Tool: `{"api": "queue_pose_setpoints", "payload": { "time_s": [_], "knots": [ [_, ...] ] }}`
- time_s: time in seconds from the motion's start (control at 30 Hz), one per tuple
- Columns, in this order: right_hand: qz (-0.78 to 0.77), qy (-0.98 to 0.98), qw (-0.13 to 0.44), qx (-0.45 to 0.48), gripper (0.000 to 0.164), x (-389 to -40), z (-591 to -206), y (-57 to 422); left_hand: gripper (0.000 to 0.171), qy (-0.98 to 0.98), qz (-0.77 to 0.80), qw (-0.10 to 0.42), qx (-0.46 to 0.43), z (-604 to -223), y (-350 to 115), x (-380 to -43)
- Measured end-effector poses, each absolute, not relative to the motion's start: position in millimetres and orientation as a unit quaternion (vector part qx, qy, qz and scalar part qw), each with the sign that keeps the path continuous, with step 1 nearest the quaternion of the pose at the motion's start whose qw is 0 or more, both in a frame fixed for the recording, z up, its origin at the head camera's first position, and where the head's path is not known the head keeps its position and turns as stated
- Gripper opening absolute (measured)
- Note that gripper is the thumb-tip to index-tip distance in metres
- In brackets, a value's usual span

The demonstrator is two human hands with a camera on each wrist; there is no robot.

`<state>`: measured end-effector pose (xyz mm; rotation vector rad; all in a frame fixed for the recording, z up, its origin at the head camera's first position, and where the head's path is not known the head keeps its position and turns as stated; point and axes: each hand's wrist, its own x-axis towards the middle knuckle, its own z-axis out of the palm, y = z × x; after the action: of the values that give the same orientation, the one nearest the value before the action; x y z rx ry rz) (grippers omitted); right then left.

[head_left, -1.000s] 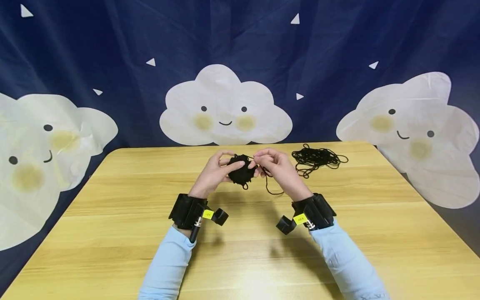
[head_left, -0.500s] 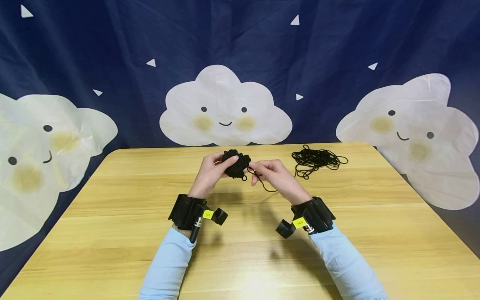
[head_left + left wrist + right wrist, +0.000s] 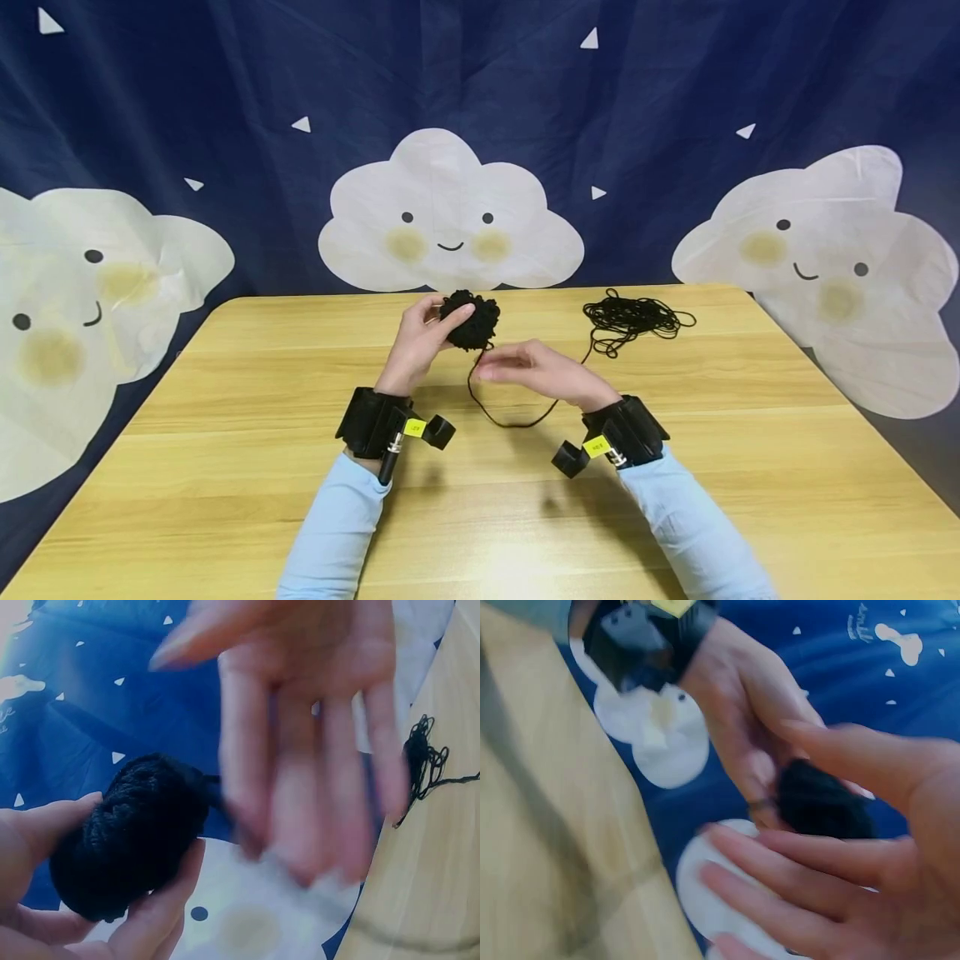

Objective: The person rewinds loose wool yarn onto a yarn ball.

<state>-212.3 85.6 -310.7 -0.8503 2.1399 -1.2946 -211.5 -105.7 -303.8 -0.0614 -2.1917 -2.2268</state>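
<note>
My left hand (image 3: pixel 411 348) grips a ball of black yarn (image 3: pixel 474 321) above the far part of the table, thumb lying across its near side. Fingers of that hand curl round the wound ball (image 3: pixel 131 840) in the left wrist view. Just below and right of the ball, my right hand (image 3: pixel 540 373) holds nothing. Its fingers are straight and slightly blurred in the left wrist view. From the underside of the ball a yarn strand (image 3: pixel 513 426) hangs in a slack loop and passes behind the right hand.
A loose heap of black yarn (image 3: pixel 636 317) lies at the back right of the wooden table (image 3: pixel 480 517), joined to the loop by the strand. Behind the table hangs a dark blue curtain (image 3: pixel 480 75) with white clouds.
The right hand has let go of the yarn at the ball and moved down, its fingers straightening. The left hand has lifted and turned the ball slightly. The strand now hangs as a wider loop.
</note>
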Motion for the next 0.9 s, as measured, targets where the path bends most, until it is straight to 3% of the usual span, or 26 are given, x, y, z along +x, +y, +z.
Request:
{"api": "queue_pose_setpoints", "payload": {
  "time_s": [0.23, 0.5, 0.6, 0.8, 0.9],
  "knots": [
    [-0.585, 0.741, 0.195, -0.267, 0.033, -209.9, -321.0, 74.8, 0.037, -0.707, -0.707, 0.004, -0.024, -305.3, -102.5, -211.6],
    [-0.594, 0.704, 0.226, -0.318, 0.032, -208.1, -325.0, 69.0, 0.026, -0.657, -0.753, 0.008, -0.013, -306.1, -100.1, -214.0],
    [-0.592, 0.708, 0.233, -0.307, 0.032, -209.4, -325.4, 68.8, 0.025, -0.638, -0.769, -0.018, -0.023, -305.1, -101.2, -213.4],
    [-0.628, 0.7, 0.238, -0.244, 0.027, -216.9, -326.4, 76.6, 0.042, -0.659, -0.746, -0.078, -0.051, -303.3, -105.9, -211.4],
    [-0.643, 0.686, 0.257, -0.226, 0.025, -219.6, -324.3, 80.6, 0.039, -0.666, -0.738, -0.09, -0.058, -304.0, -107.1, -211.0]
  ]
}}
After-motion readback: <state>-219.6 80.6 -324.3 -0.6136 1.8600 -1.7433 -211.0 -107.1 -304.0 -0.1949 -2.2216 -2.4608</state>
